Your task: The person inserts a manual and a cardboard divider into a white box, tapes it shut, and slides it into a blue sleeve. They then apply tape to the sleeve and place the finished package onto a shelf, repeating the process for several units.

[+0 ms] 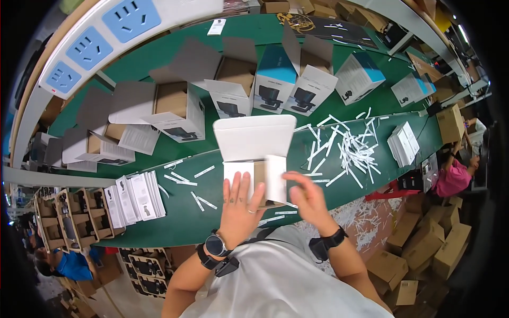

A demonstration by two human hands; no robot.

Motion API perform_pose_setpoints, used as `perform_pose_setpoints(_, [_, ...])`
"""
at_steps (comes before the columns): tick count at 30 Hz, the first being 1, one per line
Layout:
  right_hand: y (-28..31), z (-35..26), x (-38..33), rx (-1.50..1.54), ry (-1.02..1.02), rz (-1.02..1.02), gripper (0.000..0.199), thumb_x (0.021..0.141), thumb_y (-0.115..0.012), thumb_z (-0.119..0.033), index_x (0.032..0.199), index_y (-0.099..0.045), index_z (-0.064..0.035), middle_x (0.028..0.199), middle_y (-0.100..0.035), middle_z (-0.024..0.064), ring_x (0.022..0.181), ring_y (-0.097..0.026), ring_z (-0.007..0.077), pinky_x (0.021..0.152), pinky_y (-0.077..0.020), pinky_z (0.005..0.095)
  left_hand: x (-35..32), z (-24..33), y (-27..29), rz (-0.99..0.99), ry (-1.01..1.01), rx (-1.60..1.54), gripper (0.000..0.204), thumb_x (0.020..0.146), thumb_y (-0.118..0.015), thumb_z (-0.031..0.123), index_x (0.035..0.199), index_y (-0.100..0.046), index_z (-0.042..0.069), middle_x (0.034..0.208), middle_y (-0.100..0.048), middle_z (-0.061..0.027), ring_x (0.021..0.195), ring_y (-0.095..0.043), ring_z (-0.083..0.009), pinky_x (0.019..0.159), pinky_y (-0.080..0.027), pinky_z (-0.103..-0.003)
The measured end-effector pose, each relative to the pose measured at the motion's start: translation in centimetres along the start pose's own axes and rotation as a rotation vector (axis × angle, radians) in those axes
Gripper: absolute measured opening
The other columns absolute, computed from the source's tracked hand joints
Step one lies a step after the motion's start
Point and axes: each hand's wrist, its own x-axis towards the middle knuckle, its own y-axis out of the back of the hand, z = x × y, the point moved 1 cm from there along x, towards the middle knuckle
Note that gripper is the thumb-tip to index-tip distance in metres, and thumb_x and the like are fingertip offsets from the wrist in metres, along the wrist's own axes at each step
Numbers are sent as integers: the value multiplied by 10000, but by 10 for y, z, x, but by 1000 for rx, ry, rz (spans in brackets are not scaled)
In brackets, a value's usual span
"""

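A white carton (255,139) stands in front of me with its lid raised at the far side. Brown cardboard shows in the gap between two white pieces at its opening. My left hand (239,204) lies flat with fingers stretched over the left white piece (237,170) and the carton's near left part. At the right side a white flap (275,177) stands up, slightly blurred. My right hand (310,202) is beside it, index finger reaching to the flap's edge, thumb apart from it. Neither hand grips anything that I can see.
Printed boxes, several with lids up (177,108), line the back of the green table (212,193). White paper strips (352,153) are scattered at right, near a stack of white booklets (403,144). Leaflets (140,196) and brown pulp trays (79,217) are at left. Brown cartons (419,233) cover the right floor.
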Motion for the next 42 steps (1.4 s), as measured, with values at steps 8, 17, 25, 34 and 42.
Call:
perform_pose_setpoints(8, [6, -6, 20, -414, 194, 147, 347, 973, -550, -61, 1308, -587, 21, 1030, -684, 167, 747, -654, 250, 683, -518, 333, 3, 2, 6, -172, -51, 78, 760, 790, -776, 229, 1469, -478, 62, 1547, -410, -160, 1416, -375, -454, 1134, -313, -597])
perform_pose_setpoints(17, [-2, -8, 25, -676, 225, 247, 128, 889, -677, -80, 975, -599, -25, 812, -651, 155, 708, -656, 349, 617, -525, 434, 2, 0, 6, -172, -58, 17, 750, 782, -759, 188, 1466, -483, 50, 1523, -458, -166, 1395, -444, -373, 1139, -363, -493])
perform_pose_setpoints(25, [-39, -39, 31, -452, 353, 183, 150, 856, -732, -81, 917, -616, -8, 994, -608, 164, 799, -646, 349, 674, -536, 385, 4, -3, 5, -131, -58, 77, 710, 736, -787, 197, 1373, -548, -6, 1468, -508, -168, 1373, -485, -315, 1146, -386, -433])
perform_pose_setpoints(34, [-112, -39, 81, -683, 333, -7, 136, 827, -746, -113, 869, -641, -39, 906, -607, 117, 716, -648, 352, 641, -529, 429, -20, -15, -9, 1, -102, 21, 382, 758, -775, 198, 1086, -682, 26, 1102, -675, -138, 1126, -640, -387, 973, -525, -449])
perform_pose_setpoints(42, [-117, -37, 86, -612, 315, -41, 195, 773, -803, -153, 798, -646, -40, 852, -626, 101, 724, -638, 344, 648, -528, 423, -20, -20, -10, 23, -62, 18, 286, 802, -774, 266, 1009, -708, 80, 1011, -680, -85, 973, -687, -291, 624, -554, -366])
